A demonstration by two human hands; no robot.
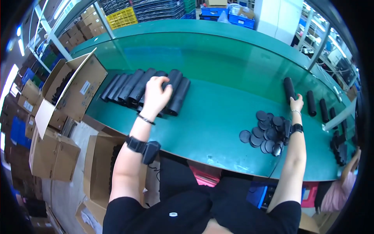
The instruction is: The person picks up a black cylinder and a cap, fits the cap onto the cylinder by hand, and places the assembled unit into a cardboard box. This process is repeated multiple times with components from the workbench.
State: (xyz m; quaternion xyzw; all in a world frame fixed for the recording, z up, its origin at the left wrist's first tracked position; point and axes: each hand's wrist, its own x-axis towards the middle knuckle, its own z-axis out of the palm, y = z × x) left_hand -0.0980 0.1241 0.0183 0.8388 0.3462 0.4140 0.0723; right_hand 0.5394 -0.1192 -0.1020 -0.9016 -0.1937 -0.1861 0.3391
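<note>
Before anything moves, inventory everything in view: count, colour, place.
Piled tubes: at least seven, black, bench's left
Loose tubes: at least four, black, bench's right
Discs: many, black, right of centre
Bench: one, green, across the middle
Cardboard boxes: several, brown, mostly left
Crates: several, mixed colours, beyond bench
Pillar: one, white, beyond bench
Co-worker: one, pink top, far right
Wrist devices: two, black, one per forearm
Left hand: one, at piled tubes
Right hand: one, at a loose tube

Hidden/unclear bits

L hand (157, 93) blocks parts of black tubes (134, 85); can't tell if it grips any. R hand (297, 104) covers low end of single tube (288, 87). R wrist strap gear (297, 128) hides some discs (257, 132). Left carton (91, 74): dk contents too small to ID. Co-worker (338, 195) cut off at R rim.
</note>
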